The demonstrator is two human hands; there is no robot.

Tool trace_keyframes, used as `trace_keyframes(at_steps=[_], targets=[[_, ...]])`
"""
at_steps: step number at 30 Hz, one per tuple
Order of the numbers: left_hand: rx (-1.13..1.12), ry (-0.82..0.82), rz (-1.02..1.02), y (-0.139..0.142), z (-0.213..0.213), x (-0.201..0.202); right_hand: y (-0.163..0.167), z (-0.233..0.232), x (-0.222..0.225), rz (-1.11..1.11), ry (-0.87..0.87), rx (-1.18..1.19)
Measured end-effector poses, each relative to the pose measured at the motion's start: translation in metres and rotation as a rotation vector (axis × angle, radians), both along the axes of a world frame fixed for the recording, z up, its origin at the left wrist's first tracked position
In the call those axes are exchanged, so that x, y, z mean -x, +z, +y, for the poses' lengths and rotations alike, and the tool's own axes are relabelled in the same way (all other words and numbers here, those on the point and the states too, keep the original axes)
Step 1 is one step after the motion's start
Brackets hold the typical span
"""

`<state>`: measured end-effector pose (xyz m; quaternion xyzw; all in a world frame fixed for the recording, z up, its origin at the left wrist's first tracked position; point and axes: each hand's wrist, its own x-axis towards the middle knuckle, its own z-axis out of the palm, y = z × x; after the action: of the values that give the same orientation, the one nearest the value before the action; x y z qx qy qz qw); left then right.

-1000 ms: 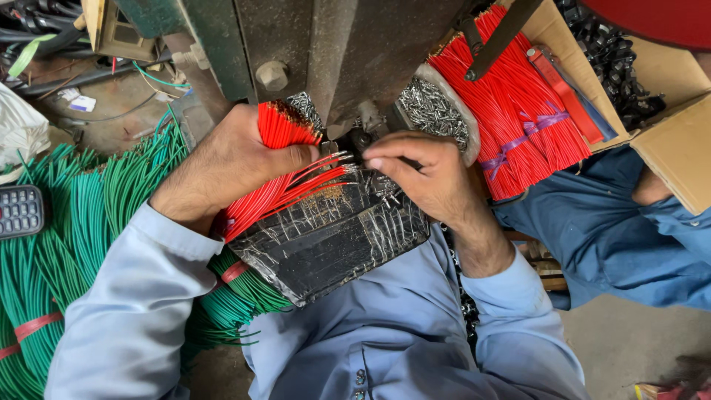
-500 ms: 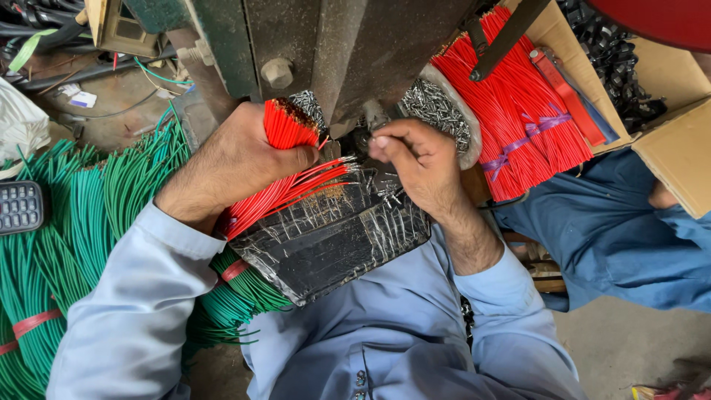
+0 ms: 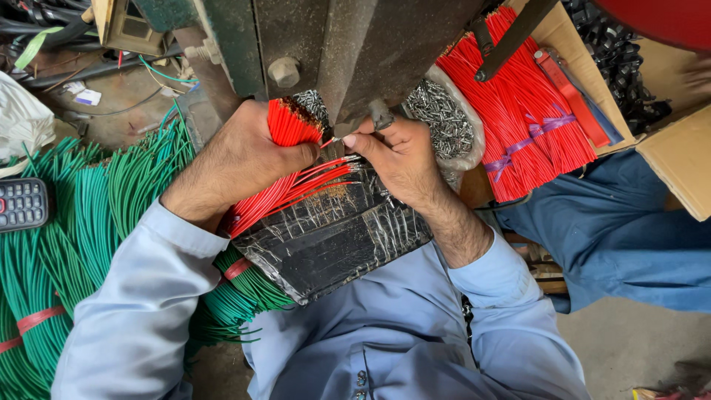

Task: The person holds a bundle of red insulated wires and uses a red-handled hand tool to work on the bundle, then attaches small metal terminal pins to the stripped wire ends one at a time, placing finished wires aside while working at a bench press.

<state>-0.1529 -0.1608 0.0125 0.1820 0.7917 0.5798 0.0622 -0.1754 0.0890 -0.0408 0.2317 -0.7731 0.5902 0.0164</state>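
Left hand (image 3: 241, 159) curled in a closed grip around a thick bunch of red wires (image 3: 285, 167), knuckles up, thumb pressed across the bundle just left of the dark metal press column (image 3: 348, 52); cut copper ends of the bunch point up toward the column. Right hand (image 3: 400, 155) pinches a single red wire (image 3: 329, 141) between thumb and forefinger, tip held at the foot of the column, grip closed on it. Both forearms in pale blue sleeves (image 3: 141, 311), angled inward. Below the column, the loose wire ends fan across a black pad wrapped in glossy, creased clear tape (image 3: 333, 237), resting over the lap. Right of the column: a clear bag of small shiny metal terminals (image 3: 444, 122), then a cardboard box (image 3: 681, 163) holding straight red wire lengths tied with purple bands (image 3: 526, 118), with black plastic parts (image 3: 615, 67) at its far end. Left of the column: long green wires (image 3: 81, 215) in curved bundles, some tied with red bands, and a small dark keypad phone (image 3: 22, 204) at their far edge. A hex bolt head (image 3: 284, 72) sits on the green-painted frame just left of the column.
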Motion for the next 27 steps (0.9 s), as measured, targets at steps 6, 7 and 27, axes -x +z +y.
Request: trace_keyframes(at_steps=[6, 7, 27], targets=[[-0.023, -0.012, 0.015, 0.001, 0.001, 0.000, 0.001, 0.001, 0.002, 0.026, -0.007, -0.090], [-0.021, -0.012, 0.020, 0.001, 0.001, -0.001, 0.002, 0.002, 0.003, 0.040, 0.002, -0.084], [-0.022, -0.051, 0.031, 0.010, -0.001, -0.003, 0.048, 0.055, -0.016, 0.253, 0.189, -0.580]])
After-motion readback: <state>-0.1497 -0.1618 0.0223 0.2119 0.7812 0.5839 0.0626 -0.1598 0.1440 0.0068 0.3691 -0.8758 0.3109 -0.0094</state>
